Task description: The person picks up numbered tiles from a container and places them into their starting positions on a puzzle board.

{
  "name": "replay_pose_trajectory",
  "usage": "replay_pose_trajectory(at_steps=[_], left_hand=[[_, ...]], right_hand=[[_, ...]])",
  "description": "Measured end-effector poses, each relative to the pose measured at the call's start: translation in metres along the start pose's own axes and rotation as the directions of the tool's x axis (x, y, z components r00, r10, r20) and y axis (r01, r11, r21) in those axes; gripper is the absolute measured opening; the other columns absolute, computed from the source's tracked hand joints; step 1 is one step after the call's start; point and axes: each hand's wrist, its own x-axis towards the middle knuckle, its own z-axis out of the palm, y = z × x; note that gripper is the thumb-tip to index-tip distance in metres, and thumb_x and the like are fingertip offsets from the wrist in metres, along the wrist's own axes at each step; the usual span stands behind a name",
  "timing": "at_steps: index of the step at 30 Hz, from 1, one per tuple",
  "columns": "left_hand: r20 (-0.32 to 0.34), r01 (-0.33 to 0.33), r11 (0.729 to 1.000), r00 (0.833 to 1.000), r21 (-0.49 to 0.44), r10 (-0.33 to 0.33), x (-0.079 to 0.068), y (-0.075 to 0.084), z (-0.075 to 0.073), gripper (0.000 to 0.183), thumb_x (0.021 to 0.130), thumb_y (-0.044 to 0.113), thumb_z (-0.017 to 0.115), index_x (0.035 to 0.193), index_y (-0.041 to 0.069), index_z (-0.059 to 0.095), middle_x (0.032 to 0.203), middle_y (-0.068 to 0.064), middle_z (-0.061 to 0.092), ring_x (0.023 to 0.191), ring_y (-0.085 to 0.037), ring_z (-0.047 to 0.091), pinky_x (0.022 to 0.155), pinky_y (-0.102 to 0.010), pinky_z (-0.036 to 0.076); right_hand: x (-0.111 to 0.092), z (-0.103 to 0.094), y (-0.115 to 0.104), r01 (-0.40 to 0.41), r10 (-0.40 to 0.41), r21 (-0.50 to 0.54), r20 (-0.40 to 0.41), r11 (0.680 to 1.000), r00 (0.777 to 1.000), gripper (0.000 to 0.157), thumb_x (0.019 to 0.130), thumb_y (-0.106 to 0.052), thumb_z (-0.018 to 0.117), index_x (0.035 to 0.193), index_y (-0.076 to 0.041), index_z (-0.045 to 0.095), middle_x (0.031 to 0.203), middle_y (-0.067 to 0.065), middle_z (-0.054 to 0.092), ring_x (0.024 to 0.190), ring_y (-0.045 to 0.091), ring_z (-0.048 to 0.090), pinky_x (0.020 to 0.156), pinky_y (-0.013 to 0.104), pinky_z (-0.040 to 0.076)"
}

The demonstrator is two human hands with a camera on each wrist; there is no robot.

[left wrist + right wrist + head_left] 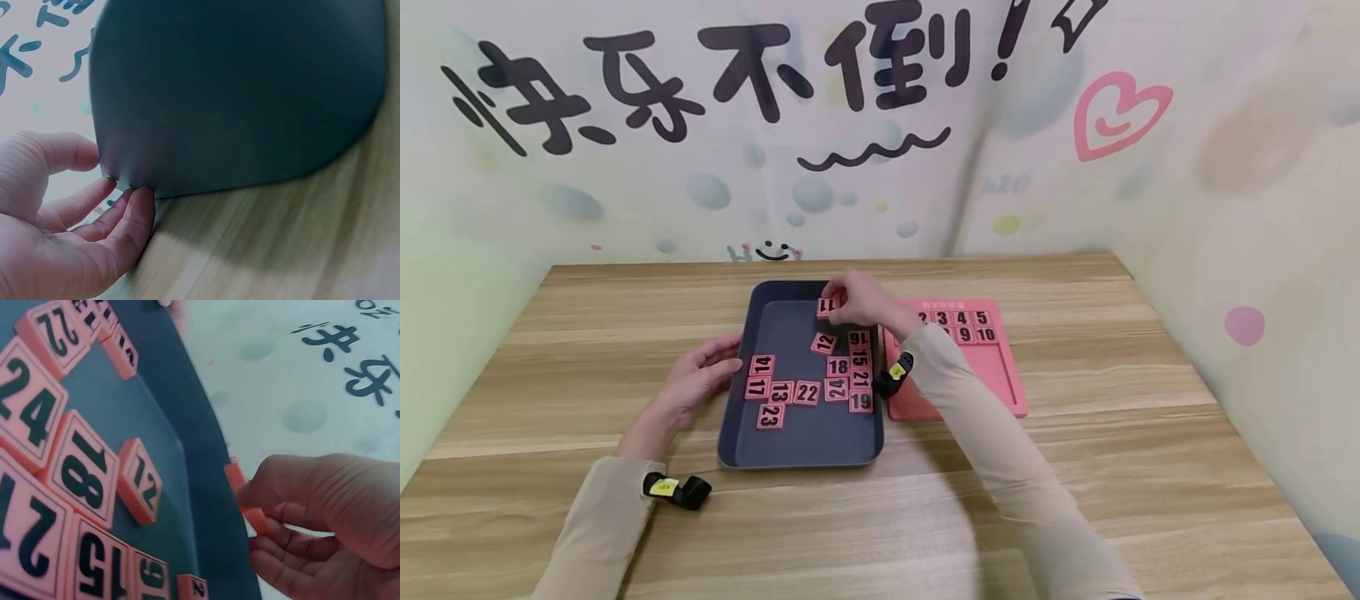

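In the head view my right hand [861, 300] pinches a pink number tile marked 11 [827, 307] above the dark tray's far end. The right wrist view shows the right hand [319, 512] with thumb and fingers on that tile [234, 476], whose face is turned away. Fingertips of my left hand [700, 375] touch the tray [805, 446] at its left side. In the left wrist view the left hand [81, 219] has its fingertips against the outer wall [237, 112]. Several tiles lie in the tray, among them 12 [823, 342] and 22 [807, 393].
Right of the tray lies a pink board [973, 375], partly hidden by my right arm. Two rows of tiles fill its top, including 5 [982, 318] and 10 [987, 335]. A printed wall [865, 200] stands behind the wooden table [1075, 500].
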Motion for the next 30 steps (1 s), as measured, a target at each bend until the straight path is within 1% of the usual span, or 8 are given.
replay_pose_trajectory(at_steps=[5, 9, 11, 16, 22, 26, 30], left_hand=[[0.003, -0.007, 1.0, 1.0, -0.007, 0.007, -0.001, 0.0, 0.0, 0.056, 0.093, 0.007, 0.054, 0.141, -0.008, 0.029, 0.129, -0.015, 0.048, 0.098, -0.001, 0.054, 0.08, -0.017, 0.047], [0.001, -0.007, 1.0, 1.0, 0.001, 0.007, 0.0, 0.0, 0.001, 0.056, 0.094, 0.007, 0.053, 0.142, -0.007, 0.029, 0.13, -0.015, 0.047, 0.098, -0.001, 0.054, 0.08, -0.017, 0.047], [0.001, -0.007, 1.0, 1.0, 0.004, 0.007, 0.0, 0.0, 0.001, 0.056, 0.094, 0.007, 0.053, 0.142, -0.007, 0.029, 0.13, -0.014, 0.047, 0.098, -0.001, 0.054, 0.08, -0.017, 0.047], [0.002, -0.01, 1.0, 1.0, -0.009, 0.01, -0.001, 0.001, 0.001, 0.056, 0.093, 0.006, 0.053, 0.142, -0.008, 0.029, 0.129, -0.014, 0.048, 0.097, 0.0, 0.054, 0.08, -0.017, 0.047], [0.004, -0.012, 1.0, 1.0, -0.015, 0.012, -0.002, 0.001, 0.001, 0.057, 0.093, 0.005, 0.054, 0.142, -0.008, 0.028, 0.127, -0.011, 0.05, 0.096, 0.001, 0.054, 0.08, -0.017, 0.047], [0.01, -0.016, 1.0, 1.0, -0.013, 0.016, -0.001, 0.002, 0.001, 0.058, 0.093, 0.005, 0.054, 0.142, -0.008, 0.028, 0.13, -0.015, 0.047, 0.096, 0.001, 0.054, 0.08, -0.017, 0.047], [0.013, -0.014, 1.0, 1.0, -0.011, 0.015, -0.001, 0.002, 0.001, 0.059, 0.093, 0.006, 0.054, 0.143, -0.008, 0.027, 0.133, -0.019, 0.044, 0.097, 0.001, 0.054, 0.08, -0.017, 0.047]], right_hand=[[-0.015, -0.01, 0.003, 0.086, -0.084, 0.037, -0.031, 0.996, 0.996, 0.032, 0.081, -0.007, 0.068, 0.112, -0.003, 0.065, 0.1, 0.008, 0.061, 0.085, 0.02, 0.052, 0.074, 0.028, 0.046], [-0.028, -0.016, 0.008, 0.124, -0.121, 0.057, -0.057, 0.991, 0.991, 0.033, 0.08, -0.006, 0.069, 0.113, -0.004, 0.065, 0.1, 0.007, 0.061, 0.086, 0.019, 0.052, 0.076, 0.028, 0.046], [-0.036, -0.02, 0.011, 0.13, -0.126, 0.065, -0.065, 0.989, 0.99, 0.034, 0.08, -0.006, 0.069, 0.113, -0.004, 0.064, 0.102, 0.007, 0.06, 0.087, 0.019, 0.053, 0.078, 0.029, 0.047], [-0.055, -0.026, 0.022, 0.109, -0.102, 0.083, -0.085, 0.991, 0.991, 0.034, 0.08, -0.006, 0.068, 0.113, -0.004, 0.064, 0.101, 0.007, 0.06, 0.088, 0.022, 0.053, 0.076, 0.031, 0.047], [-0.076, -0.027, 0.042, 0.105, -0.096, 0.083, -0.107, 0.991, 0.99, 0.033, 0.076, -0.002, 0.069, 0.109, 0.0, 0.066, 0.094, 0.007, 0.063, 0.082, 0.021, 0.053, 0.072, 0.031, 0.047], [-0.088, -0.025, 0.055, 0.102, -0.094, 0.074, -0.11, 0.992, 0.989, 0.031, 0.075, 0.0, 0.071, 0.106, 0.002, 0.067, 0.093, 0.009, 0.064, 0.081, 0.021, 0.053, 0.072, 0.031, 0.047], [-0.1, -0.02, 0.066, 0.067, -0.062, 0.051, -0.092, 0.996, 0.994, 0.03, 0.075, 0.001, 0.072, 0.104, 0.001, 0.068, 0.093, 0.008, 0.064, 0.079, 0.019, 0.054, 0.07, 0.029, 0.048]])
